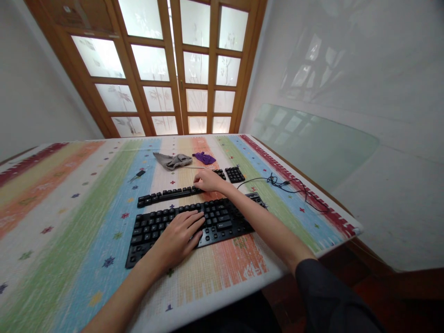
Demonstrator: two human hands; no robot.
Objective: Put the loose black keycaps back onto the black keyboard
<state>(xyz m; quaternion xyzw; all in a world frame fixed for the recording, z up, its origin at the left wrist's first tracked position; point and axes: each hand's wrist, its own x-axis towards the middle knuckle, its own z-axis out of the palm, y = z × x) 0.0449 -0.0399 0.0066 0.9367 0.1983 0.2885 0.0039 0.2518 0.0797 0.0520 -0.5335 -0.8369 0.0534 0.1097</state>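
Two black keyboards lie on a striped, colourful tablecloth [69, 222]. My left hand [180, 233] rests flat on the near keyboard [222, 222], fingers stretched out over its keys. My right hand [207, 179] reaches over to the far keyboard [166, 194], fingers curled down onto its right part. What, if anything, those fingers hold is hidden.
A grey cloth [172, 160] and a purple cloth [204, 157] lie beyond the keyboards. A small dark tool [138, 175] sits to the left. A black cable [294, 187] runs along the right side near the table edge. Wooden glazed doors [180, 69] stand behind.
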